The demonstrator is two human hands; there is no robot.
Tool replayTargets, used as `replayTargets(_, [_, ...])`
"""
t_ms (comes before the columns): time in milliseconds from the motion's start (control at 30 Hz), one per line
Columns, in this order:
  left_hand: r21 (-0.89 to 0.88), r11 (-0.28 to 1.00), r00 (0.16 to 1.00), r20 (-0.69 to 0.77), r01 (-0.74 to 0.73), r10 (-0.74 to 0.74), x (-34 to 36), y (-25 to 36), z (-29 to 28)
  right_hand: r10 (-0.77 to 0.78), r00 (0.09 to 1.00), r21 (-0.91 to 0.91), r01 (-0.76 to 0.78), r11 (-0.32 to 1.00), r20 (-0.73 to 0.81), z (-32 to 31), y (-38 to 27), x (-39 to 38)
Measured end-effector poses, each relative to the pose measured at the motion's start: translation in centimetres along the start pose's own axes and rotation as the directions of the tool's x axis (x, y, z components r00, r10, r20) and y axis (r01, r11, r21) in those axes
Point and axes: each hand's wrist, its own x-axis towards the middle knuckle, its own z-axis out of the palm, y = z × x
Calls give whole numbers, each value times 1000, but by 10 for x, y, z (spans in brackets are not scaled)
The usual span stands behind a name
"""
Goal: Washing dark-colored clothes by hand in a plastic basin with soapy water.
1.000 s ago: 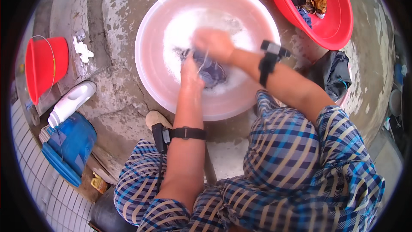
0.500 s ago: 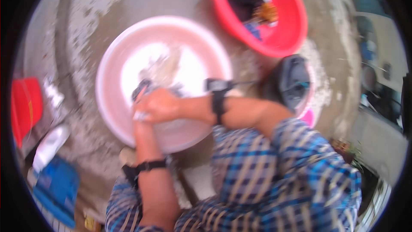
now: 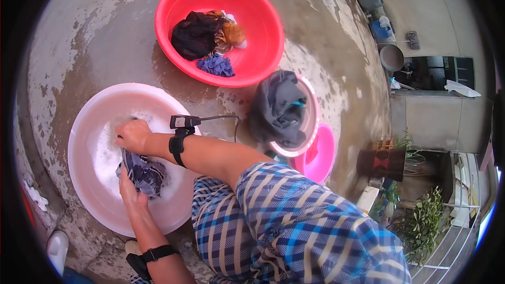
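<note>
A wet, dark blue patterned garment [image 3: 146, 174] is stretched between my hands inside a wide pale pink basin [image 3: 84, 189] with white suds. My right hand [image 3: 134, 134] is closed on its upper end, fingers curled. Lower down, my left hand [image 3: 131, 193] grips the near side, thumb toward me and fingers partly hidden by the cloth. Suds and water surround the garment, so its full shape does not show.
Beyond stands a big red basin [image 3: 263, 47] holding a black garment [image 3: 194, 36], an orange-brown cloth [image 3: 231, 34] and a blue cloth [image 3: 215, 66]. To the right, a dark grey garment [image 3: 279, 108] hangs over a pale tub [image 3: 311, 126], beside a bright pink basin [image 3: 323, 155].
The view has swung right, so the basins appear farther left. My hands, close together and crossed at the wrist before, are now apart, with the garment stretched between them.
</note>
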Motion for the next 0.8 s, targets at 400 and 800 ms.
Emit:
replayTargets(400, [0,1000,992,-129,5,-5,14,3,-68,-411,910,347,369,862,54,44,-65,-55])
replayTargets(800, [-274,951,981,87,-142,172,23,-7,-62,-420,900,239,384,892,120,11,-61,-42])
